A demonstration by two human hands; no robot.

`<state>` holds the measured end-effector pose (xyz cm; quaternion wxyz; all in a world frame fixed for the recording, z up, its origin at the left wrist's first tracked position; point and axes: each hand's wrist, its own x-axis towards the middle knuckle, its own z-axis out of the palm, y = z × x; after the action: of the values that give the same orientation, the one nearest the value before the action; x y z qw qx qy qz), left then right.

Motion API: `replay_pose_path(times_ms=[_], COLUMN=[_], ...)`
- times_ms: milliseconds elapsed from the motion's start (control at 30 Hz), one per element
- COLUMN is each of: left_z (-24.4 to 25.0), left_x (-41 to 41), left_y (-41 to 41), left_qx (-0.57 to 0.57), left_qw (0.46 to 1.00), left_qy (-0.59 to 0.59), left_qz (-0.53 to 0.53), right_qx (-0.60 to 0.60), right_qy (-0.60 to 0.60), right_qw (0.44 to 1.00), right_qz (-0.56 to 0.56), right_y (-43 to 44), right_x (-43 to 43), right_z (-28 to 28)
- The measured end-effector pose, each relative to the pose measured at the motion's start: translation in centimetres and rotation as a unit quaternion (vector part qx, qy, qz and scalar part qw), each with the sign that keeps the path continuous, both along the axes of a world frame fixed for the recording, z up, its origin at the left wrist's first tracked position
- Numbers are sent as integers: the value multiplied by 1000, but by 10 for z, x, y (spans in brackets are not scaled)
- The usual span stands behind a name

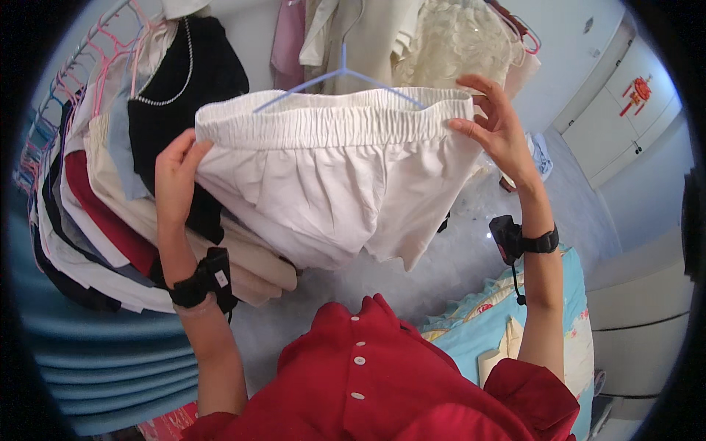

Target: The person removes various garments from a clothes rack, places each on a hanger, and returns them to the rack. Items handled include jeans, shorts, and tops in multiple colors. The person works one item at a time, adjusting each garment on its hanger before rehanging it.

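White shorts (320, 193) with a gathered elastic waistband hang spread out before me. My left hand (177, 165) pinches the left end of the waistband between thumb and fingers. At the other end, my right hand (493, 121) grips the waistband, thumb in front and fingers behind. A light-blue hanger (343, 71) has its two arms inside the waist opening, and their tips are hidden by the fabric. Its metal hook rises in front of pale garments; I cannot tell what it hangs on.
Left, a rail (83, 47) carries many garments, among them a black top (209, 66). Behind the shorts hang a lace garment (447, 44) and a pink one (288, 38). A bed with a turquoise cover (463, 342) lies at lower right. A white door (623, 121) stands beyond.
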<state>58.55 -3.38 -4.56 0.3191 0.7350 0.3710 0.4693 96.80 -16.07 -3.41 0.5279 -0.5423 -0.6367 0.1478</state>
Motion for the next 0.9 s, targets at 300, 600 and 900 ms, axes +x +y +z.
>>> replay_pose_path(times_ms=[300, 600, 900], left_z=[-3, -3, -26], left_x=[1, -23, 6], left_y=[11, 30, 5], left_qx=[3, 58, 170], left_qw=[1000, 998, 985], left_qy=[-25, -10, -29], left_qz=[-7, 10, 10], right_qx=[-57, -81, -52], right_qy=[25, -183, -65], right_qw=[998, 975, 996], right_qz=[22, 94, 22], right_y=[6, -3, -25], right_x=[3, 17, -16], right_z=[-4, 40, 54])
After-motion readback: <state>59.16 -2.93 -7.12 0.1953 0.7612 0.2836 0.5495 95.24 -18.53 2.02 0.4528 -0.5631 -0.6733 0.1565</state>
